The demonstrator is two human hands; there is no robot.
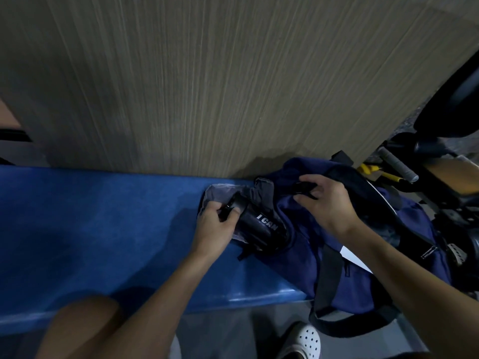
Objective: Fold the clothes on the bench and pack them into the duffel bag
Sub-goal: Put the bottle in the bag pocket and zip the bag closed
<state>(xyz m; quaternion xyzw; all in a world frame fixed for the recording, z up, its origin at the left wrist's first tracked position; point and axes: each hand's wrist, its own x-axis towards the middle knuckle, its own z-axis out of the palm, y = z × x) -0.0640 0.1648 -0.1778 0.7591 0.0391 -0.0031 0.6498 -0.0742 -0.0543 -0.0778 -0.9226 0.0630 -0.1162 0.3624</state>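
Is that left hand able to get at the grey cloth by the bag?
Probably yes: the grey cloth lies uncovered right beside the left hand, though that hand grips the black garment.

The desk (103, 224) had a smooth, shiny blue top, the duffel bag (363, 268) was soft dark-blue cloth, and the wall (233, 86) looked like streaky wood.

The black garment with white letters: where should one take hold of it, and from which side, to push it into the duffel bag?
Grip the free left end of the black garment, coming from the left above the bench, as the left hand does. It lies rolled, its long axis pointing toward the duffel bag, so a push from that end probably slides it in.
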